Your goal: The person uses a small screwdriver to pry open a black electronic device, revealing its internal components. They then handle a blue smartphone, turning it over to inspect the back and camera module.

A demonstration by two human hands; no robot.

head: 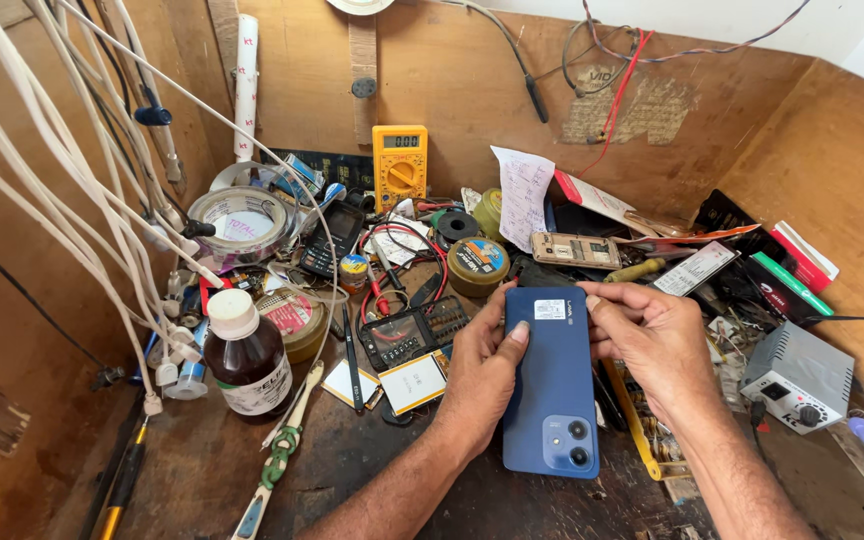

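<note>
Two hands noted at frame centre: I see left hand (482, 375) and right hand (647, 350) clamping the blue phone (552, 385) face-down by its edges, steadying its back cover uppermost

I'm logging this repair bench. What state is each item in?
Blue phone: back up, held by both hands.
Left hand: gripping phone's edge.
Right hand: gripping phone's other edge.
Brown bottle: upright, capped.
Multimeter: propped up against the wall.
Tape roll: lying tilted.
</note>
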